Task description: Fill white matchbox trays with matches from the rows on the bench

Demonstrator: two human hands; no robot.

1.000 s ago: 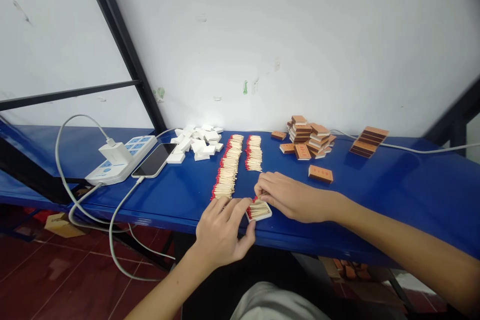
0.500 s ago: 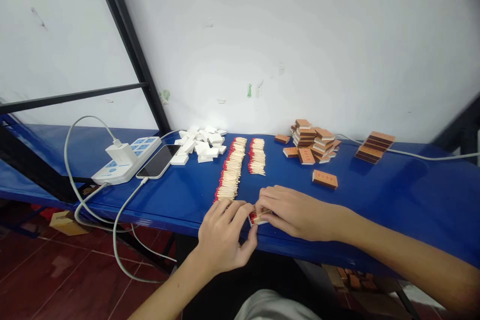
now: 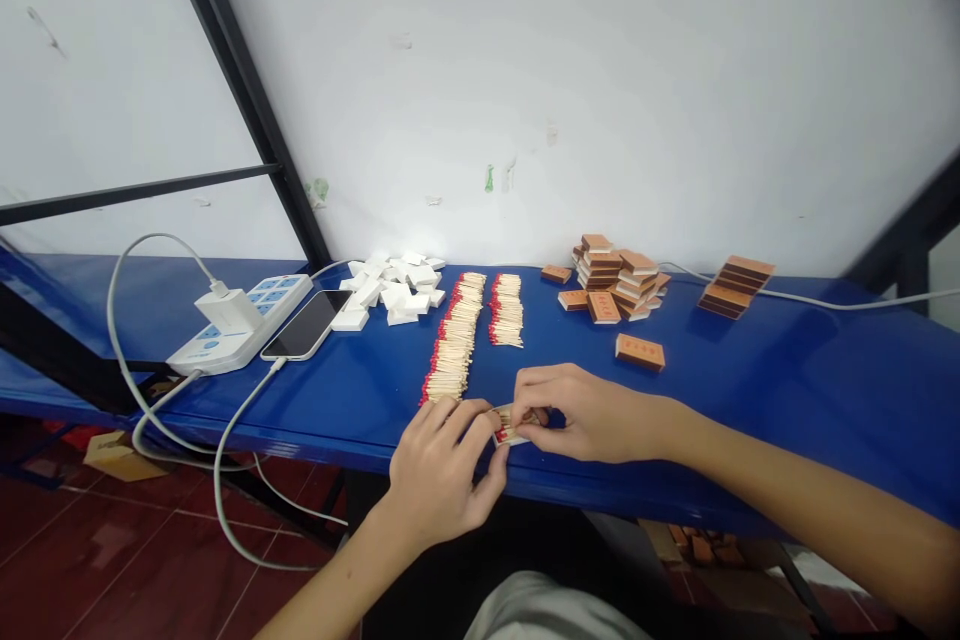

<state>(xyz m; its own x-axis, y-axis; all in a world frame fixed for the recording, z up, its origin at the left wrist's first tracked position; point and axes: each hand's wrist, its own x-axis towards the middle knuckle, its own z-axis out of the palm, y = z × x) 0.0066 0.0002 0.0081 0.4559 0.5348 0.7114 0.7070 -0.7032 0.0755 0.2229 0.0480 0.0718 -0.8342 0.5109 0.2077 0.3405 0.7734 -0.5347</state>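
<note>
Two match rows [image 3: 454, 345] lie loose toward twelve o'clock; some matches [image 3: 502, 432] already lie in the matchbox tray [image 3: 514, 441]. Left fingers [image 3: 480, 431] hold its end; right fingers [image 3: 544, 382] pinch narrowly, contents unclear.

You have a smooth, glossy table [image 3: 787, 390] under your hands [image 3: 442, 470], matt wooden matches [image 3: 454, 350] just beyond them, and a glossy-screened phone [image 3: 307, 325] and smooth plastic power strip [image 3: 275, 300] to their left.

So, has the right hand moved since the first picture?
Yes, slightly: the right hand has moved farther from the short row of matches, toward the near edge of the blue table.
</note>
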